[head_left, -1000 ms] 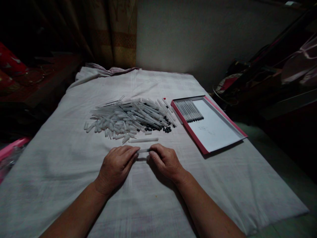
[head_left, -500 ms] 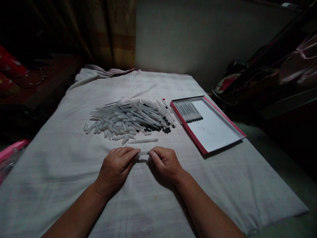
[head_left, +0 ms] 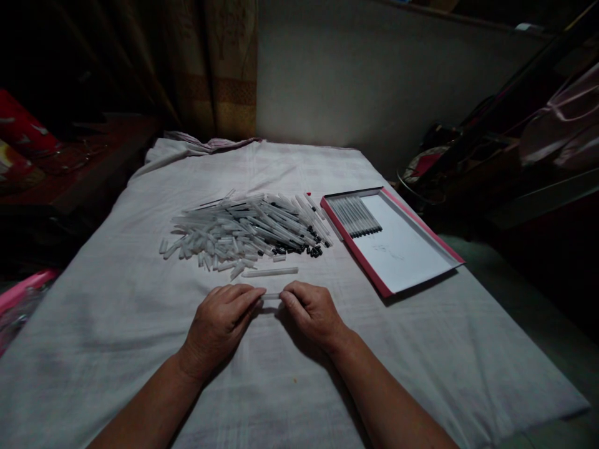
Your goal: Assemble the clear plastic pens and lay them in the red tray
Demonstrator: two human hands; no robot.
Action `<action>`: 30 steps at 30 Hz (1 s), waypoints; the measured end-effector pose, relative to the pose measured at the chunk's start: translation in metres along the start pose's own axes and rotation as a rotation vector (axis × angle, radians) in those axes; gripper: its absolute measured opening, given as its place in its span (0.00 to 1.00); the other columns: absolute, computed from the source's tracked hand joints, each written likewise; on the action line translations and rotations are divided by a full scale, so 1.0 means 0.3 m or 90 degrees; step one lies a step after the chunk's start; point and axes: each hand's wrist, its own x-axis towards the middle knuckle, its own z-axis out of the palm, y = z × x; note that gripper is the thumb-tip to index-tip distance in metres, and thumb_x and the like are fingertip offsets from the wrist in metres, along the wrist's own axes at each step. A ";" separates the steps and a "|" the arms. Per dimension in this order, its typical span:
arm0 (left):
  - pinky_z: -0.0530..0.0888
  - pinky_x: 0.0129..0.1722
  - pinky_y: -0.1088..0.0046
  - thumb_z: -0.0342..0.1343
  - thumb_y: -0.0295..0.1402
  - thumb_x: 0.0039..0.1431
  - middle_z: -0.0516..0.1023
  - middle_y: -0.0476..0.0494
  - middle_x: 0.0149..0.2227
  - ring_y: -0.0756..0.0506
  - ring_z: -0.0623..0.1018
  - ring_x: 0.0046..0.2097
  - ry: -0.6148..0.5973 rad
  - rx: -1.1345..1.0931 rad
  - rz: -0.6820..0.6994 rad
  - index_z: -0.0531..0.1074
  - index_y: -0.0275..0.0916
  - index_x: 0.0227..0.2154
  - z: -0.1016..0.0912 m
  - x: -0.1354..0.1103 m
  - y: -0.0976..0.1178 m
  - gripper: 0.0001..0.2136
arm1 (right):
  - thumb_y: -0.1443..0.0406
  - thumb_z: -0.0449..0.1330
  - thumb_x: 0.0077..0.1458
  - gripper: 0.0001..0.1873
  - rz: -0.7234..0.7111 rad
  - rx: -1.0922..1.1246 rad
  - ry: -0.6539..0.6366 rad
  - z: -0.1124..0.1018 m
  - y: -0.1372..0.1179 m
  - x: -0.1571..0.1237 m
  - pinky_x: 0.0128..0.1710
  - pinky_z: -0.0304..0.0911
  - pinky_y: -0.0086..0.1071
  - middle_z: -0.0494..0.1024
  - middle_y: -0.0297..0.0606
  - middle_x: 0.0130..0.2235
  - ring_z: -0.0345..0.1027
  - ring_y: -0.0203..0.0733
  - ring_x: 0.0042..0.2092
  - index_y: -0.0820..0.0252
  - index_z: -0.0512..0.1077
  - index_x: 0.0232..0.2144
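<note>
dim room | pale wall (head_left: 374,75) far | patterned curtain (head_left: 219,68) far left | white cloth (head_left: 116,324) covering the table

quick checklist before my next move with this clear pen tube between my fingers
1. Grip: left hand and right hand each pinch one end of the clear tube: ok.
2. Tube ends: hidden by the fingers, so their condition is unclear: cannot tell.
3. Loose barrel: lies alone just beyond the hands, apart from the pile: ok.
4. Pile: heaped on the cloth, well away from its edges: ok.
5. Box: open, with a row of pens at its far end and the rest bare: ok.
</note>
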 end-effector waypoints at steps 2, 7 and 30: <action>0.73 0.38 0.70 0.53 0.33 0.68 0.82 0.44 0.38 0.46 0.80 0.38 0.006 -0.002 0.008 0.76 0.40 0.46 -0.001 0.002 -0.001 0.09 | 0.59 0.51 0.65 0.21 0.006 -0.017 0.002 0.006 0.006 0.002 0.28 0.57 0.27 0.72 0.33 0.22 0.64 0.34 0.25 0.58 0.69 0.22; 0.73 0.38 0.70 0.52 0.33 0.68 0.82 0.44 0.38 0.46 0.80 0.38 0.029 0.002 0.031 0.75 0.40 0.46 -0.005 0.004 -0.002 0.09 | 0.56 0.50 0.66 0.26 0.025 -0.002 0.009 0.017 0.010 0.006 0.25 0.53 0.27 0.68 0.31 0.18 0.60 0.33 0.22 0.58 0.65 0.17; 0.75 0.39 0.71 0.55 0.30 0.65 0.83 0.44 0.40 0.46 0.81 0.39 0.059 0.001 0.045 0.75 0.41 0.47 -0.013 0.001 -0.011 0.10 | 0.62 0.50 0.65 0.16 0.023 0.095 0.007 0.020 -0.016 0.004 0.28 0.60 0.26 0.71 0.31 0.23 0.66 0.34 0.26 0.58 0.71 0.27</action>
